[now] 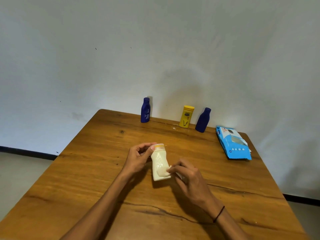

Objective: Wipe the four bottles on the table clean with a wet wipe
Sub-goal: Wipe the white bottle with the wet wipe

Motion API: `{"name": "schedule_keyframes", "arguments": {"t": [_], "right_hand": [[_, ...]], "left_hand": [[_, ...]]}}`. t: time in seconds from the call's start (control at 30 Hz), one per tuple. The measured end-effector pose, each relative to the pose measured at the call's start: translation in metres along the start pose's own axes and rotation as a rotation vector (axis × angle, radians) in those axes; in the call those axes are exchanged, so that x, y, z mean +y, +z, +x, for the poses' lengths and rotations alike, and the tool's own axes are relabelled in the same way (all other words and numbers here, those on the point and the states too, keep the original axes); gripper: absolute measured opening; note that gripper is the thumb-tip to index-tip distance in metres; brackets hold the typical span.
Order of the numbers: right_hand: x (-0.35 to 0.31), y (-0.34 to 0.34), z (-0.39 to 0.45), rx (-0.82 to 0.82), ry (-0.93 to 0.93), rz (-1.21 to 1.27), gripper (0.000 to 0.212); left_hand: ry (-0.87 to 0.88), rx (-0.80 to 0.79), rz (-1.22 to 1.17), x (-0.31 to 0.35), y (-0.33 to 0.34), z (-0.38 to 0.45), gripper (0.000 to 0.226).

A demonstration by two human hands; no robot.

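A cream bottle (160, 162) with a pale cap is held over the middle of the wooden table (86, 170). My left hand (138, 159) grips its cap end, thumb and fingers curled round it. My right hand (187, 177) pinches a white wet wipe (164, 172) against the bottle's lower side. Along the far edge stand a dark blue bottle (145, 110), a yellow bottle (186, 116) and a second dark blue bottle (203, 120).
A blue pack of wet wipes (232, 143) lies at the right of the table, near its edge. A pale wall rises directly behind the far edge. Floor shows to the left and right of the table.
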State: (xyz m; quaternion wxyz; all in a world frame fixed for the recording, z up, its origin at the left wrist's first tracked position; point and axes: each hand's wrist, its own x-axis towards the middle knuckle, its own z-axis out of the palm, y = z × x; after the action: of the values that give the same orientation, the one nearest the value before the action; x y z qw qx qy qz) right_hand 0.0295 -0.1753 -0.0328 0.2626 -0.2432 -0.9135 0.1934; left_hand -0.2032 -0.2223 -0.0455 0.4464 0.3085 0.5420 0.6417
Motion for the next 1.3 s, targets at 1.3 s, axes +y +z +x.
{"name": "schedule_keyframes", "arguments": {"t": [1.3], "right_hand": [[-0.013,-0.014,-0.019,-0.152,-0.426,-0.372,0.028]], "left_hand": [[0.042,-0.064,0.194,0.000,0.013,-0.025,0.025]]}}
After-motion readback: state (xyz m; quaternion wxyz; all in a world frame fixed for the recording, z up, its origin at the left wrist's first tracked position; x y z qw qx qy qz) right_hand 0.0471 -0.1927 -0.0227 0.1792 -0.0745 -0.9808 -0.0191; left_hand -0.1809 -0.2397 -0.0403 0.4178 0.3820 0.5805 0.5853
